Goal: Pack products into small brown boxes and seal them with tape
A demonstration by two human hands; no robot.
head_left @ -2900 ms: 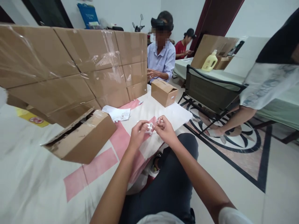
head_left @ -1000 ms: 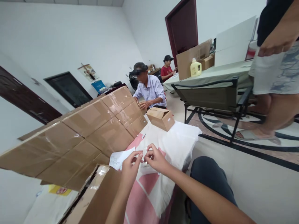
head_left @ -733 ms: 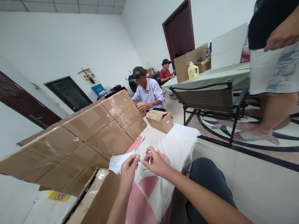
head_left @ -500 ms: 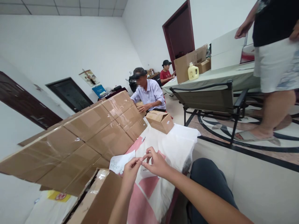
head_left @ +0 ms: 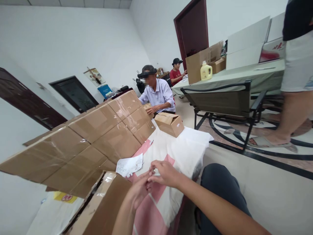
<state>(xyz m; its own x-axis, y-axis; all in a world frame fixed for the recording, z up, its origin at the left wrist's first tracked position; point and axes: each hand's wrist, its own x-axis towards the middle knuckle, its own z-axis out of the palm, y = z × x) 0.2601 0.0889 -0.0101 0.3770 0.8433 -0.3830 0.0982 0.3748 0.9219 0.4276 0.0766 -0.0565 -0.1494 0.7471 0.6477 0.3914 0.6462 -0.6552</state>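
Print on paper sheet point(head_left: 129, 165) blurs; left hand point(head_left: 139, 193) and right hand point(head_left: 166, 173) pinch together, contents hidden.

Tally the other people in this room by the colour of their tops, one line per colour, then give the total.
Person in a light blue shirt: 1
Person in a red shirt: 1
Person in a black top: 1
Total: 3

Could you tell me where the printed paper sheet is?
The sheet lies left of centre in the head view, between the cardboard wall and the left hand.
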